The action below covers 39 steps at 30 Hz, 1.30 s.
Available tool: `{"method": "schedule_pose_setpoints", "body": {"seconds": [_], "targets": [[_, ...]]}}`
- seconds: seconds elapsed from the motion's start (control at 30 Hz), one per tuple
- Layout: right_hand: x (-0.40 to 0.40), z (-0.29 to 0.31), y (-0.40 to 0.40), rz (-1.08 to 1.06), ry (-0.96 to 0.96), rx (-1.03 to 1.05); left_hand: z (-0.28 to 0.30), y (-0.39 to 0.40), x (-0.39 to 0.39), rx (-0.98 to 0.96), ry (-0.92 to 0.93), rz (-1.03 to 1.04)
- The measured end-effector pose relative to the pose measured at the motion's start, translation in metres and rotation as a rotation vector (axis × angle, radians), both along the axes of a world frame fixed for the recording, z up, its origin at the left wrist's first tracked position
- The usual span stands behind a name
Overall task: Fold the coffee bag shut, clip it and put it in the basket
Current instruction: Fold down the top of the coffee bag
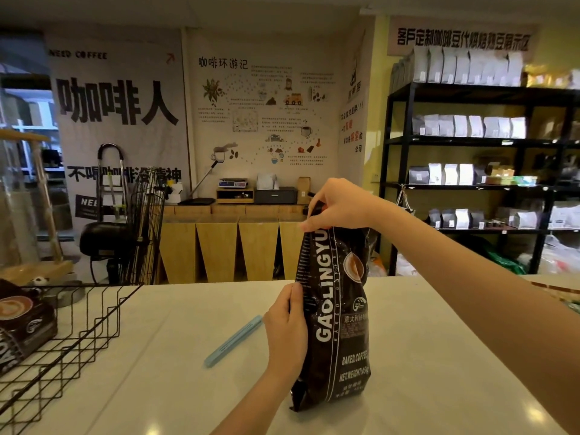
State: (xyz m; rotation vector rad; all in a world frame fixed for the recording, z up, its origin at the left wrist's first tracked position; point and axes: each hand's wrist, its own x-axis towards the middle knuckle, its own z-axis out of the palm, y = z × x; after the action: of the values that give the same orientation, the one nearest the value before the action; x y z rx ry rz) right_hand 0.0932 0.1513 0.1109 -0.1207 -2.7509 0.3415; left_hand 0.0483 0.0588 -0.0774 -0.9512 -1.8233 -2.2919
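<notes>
A tall black coffee bag [339,315] with white lettering stands upright on the white counter [157,387]. My left hand [287,331] grips its left side at mid height. My right hand [335,208] pinches the bag's top, which is crumpled under the fingers. A long light-blue clip [233,340] lies flat on the counter to the left of the bag, apart from both hands. The black wire basket [78,337] stands at the left edge of the counter.
Another black coffee bag [25,324] lies inside the basket. Beyond the counter stand a wooden sideboard [232,243], a ladder and black wire racks at the left, and black shelves [470,146] with many bags at the right.
</notes>
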Motion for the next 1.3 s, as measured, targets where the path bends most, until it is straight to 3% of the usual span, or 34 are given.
{"method": "schedule_pose_setpoints", "body": {"seconds": [0.33,0.6,0.67,0.73,0.83,1.17,1.3], "targets": [[0.005,0.001,0.003,-0.012,-0.051,-0.077,-0.003,-0.003,0.011,0.016,0.138,0.054],[0.001,-0.003,0.005,0.029,-0.065,0.038,-0.004,-0.024,0.005,-0.065,0.123,-0.099],[0.0,-0.003,0.004,0.065,-0.074,0.019,-0.004,-0.029,0.008,-0.165,0.125,-0.205],[0.002,0.0,0.001,0.114,-0.098,0.015,-0.001,-0.03,0.013,-0.251,0.062,-0.302],[0.005,0.003,-0.001,0.195,-0.1,-0.001,0.0,-0.029,0.012,-0.226,-0.032,-0.301],[0.0,0.023,-0.009,0.085,-0.304,0.324,0.004,-0.031,-0.007,-0.268,-0.029,-0.494],[0.0,0.026,-0.014,0.105,-0.293,0.387,0.004,-0.032,-0.011,-0.251,-0.045,-0.545]]}}
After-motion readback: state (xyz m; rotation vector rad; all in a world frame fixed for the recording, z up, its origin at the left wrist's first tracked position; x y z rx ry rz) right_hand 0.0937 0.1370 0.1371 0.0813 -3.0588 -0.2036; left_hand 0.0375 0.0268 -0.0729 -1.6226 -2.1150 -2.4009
